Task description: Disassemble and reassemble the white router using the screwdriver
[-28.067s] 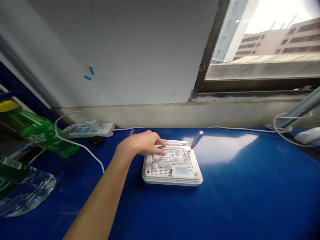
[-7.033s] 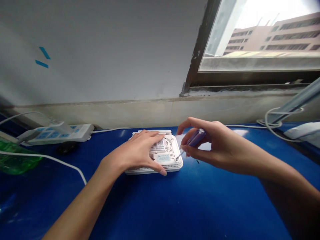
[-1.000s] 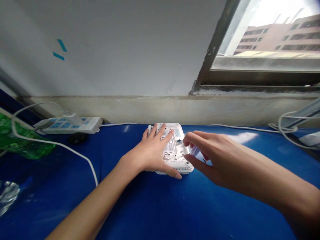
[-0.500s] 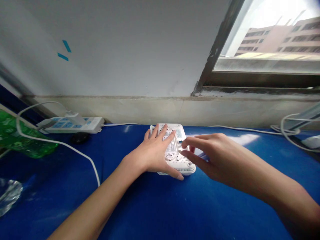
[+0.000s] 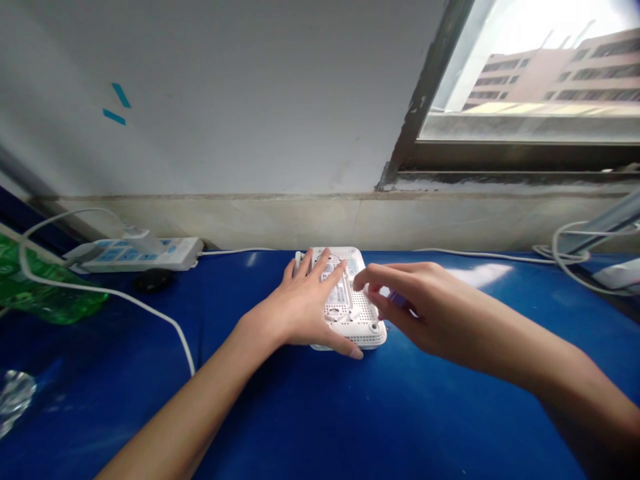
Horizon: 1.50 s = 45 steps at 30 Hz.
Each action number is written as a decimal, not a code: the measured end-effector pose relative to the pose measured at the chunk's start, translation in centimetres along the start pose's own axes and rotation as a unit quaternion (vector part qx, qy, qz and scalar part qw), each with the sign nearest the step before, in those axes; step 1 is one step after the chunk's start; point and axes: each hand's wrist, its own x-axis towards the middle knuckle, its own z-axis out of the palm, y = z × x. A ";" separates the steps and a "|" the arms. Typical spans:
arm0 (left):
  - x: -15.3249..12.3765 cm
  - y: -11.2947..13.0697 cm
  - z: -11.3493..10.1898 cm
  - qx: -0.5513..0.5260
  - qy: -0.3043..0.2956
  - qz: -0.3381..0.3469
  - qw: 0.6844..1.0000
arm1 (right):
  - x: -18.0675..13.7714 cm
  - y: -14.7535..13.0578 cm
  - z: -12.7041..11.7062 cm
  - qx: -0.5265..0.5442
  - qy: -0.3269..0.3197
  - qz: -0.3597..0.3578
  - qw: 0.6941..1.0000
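A white router lies upside down on the blue table, its perforated underside facing up. My left hand is spread across its left part, with the thumb reaching round the near edge. My right hand sits just right of the router, its fingertips over the router's right side. Between those fingers shows the purple handle of a small screwdriver. The fingers hide the screwdriver's shaft and tip.
A white power strip with a plugged-in cable stands at the back left, beside a green bottle. A white cable crosses the blue table. A window and metal pipe are at the right.
My right hand has shifted slightly left and the screwdriver's purple handle shows more clearly between its fingers. My left hand stays on the router.
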 end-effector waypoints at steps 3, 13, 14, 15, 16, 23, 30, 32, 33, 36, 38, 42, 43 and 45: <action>0.0 0.0 0.0 0.001 0.007 0.002 1.000 | -0.2 -0.3 -0.3 0.015 -0.001 -0.029 0.999; 0.1 0.0 0.1 0.000 0.001 -0.003 1.000 | -0.3 -0.2 -0.6 0.014 -0.011 -0.041 0.999; 0.1 0.0 0.1 0.000 0.002 -0.003 1.000 | -0.3 -0.3 -0.7 0.012 -0.011 -0.042 0.999; 0.0 0.0 0.1 0.000 0.003 -0.003 1.000 | -0.3 -0.3 -0.7 0.009 -0.014 -0.037 0.999; 0.0 -0.1 0.1 0.000 0.002 -0.002 1.000 | -0.2 -0.2 -0.6 0.006 -0.019 -0.027 0.999; 0.0 -0.2 0.2 -0.003 0.008 -0.001 1.000 | -0.3 -0.1 -0.6 0.002 -0.007 -0.051 0.999; 0.1 -0.1 0.1 -0.005 0.000 -0.002 1.000 | -0.2 -0.1 -0.6 0.006 -0.011 -0.038 0.999; 0.0 -0.1 0.1 -0.007 -0.001 -0.004 1.000 | -0.2 0.0 -0.5 0.007 -0.003 -0.051 0.999; 0.0 -0.1 0.0 -0.008 -0.001 -0.005 1.000 | -0.3 0.0 -0.6 0.010 -0.003 -0.059 0.998; 0.0 -0.1 0.1 -0.011 0.001 -0.006 1.000 | -0.4 -0.2 -0.8 0.017 -0.009 -0.075 0.997; 0.0 -0.1 0.1 -0.011 0.001 -0.004 1.000 | -0.3 -0.2 -0.7 0.012 -0.018 -0.059 0.998; 0.0 0.0 0.0 -0.008 -0.005 -0.003 1.000 | -0.1 0.1 -0.4 0.003 -0.025 -0.033 0.999; 0.0 0.0 0.0 -0.007 -0.006 -0.004 1.000 | -0.2 0.2 -0.5 0.004 -0.021 -0.039 0.999; 0.0 0.1 -0.1 -0.006 -0.004 -0.005 1.000 | -0.3 0.1 -0.7 0.007 -0.014 -0.056 0.998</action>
